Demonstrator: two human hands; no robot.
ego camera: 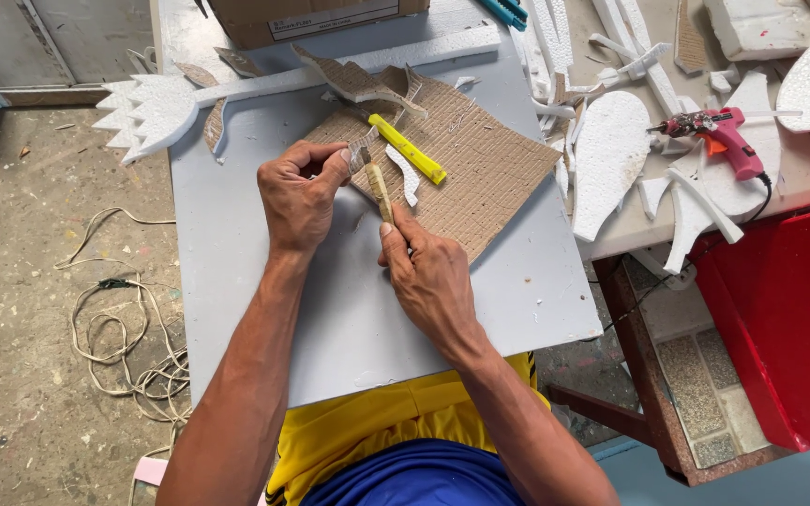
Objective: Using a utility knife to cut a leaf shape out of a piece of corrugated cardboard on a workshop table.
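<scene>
Head view, looking down on a grey board [264, 309] laid across the lap. Left hand [299, 195] curled, fingertips pinching a small foam piece [364, 150] at the near-left corner of a cardboard sheet [480, 173]. Right hand [433, 276] just near and right of it, closed round a knife [379, 190], pale handle running up from the fist, tip at the pinched piece. Just right of the knife, a white foam strip [406, 174]; beyond that, a yellow cutter [409, 148] lying slantwise on the cardboard. At the far edge of the board, a long foam shape [157, 108] with a jagged left end, brown scraps beside it, and a carton [316, 17] behind. To the right, on a table [611, 239], foam offcuts [608, 155] in a heap and a pink glue gun [726, 139], cord trailing off the near edge. Red bin [794, 319] at near right. On the floor at left, a tangled cord [128, 337]. Yellow shirt and blue shorts at bottom.
</scene>
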